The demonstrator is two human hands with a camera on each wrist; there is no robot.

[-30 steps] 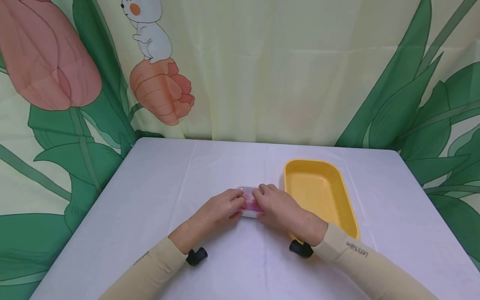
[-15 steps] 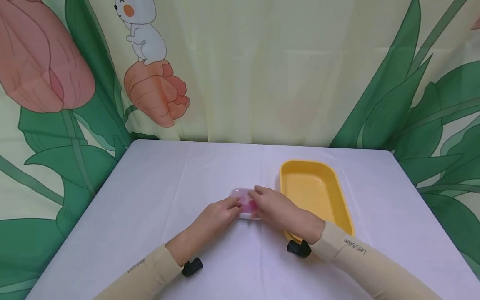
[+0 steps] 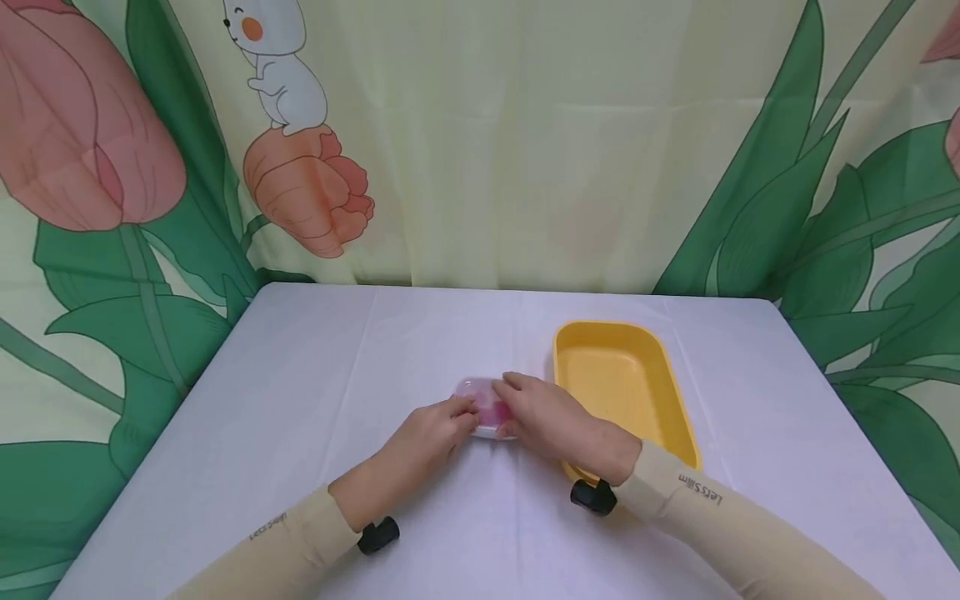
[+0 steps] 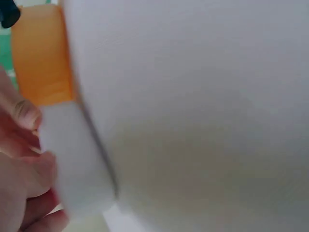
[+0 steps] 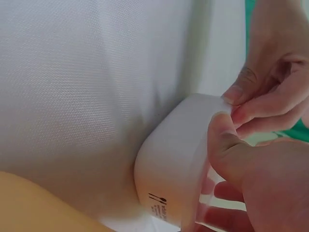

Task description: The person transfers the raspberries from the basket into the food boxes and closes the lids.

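A small white food container (image 5: pixel 171 150) with a translucent pink lid (image 3: pixel 474 392) sits on the table, just left of the yellow tray. My left hand (image 3: pixel 433 432) pinches the lid's edge at the container's left front, its fingertips on the pink top. At the right side my right hand (image 3: pixel 546 418) grips the same edge, thumb against the near side and fingers over the lid. In the right wrist view both thumbs press at the rim close together, and dark print with a fork-and-spoon mark shows on the container's wall. Whether the lid is fastened cannot be seen.
A yellow rectangular tray (image 3: pixel 603 367) stands to the right, partly behind my right forearm. White cloth covers the table (image 3: pixel 360 358). Behind its far edge hangs a curtain (image 3: pixel 480 150) printed with tulips, leaves and a rabbit.
My left fingers have drawn back toward the lid's left edge, so more of the pink top shows. My right hand has stayed at the right side. The head view has shifted slightly.
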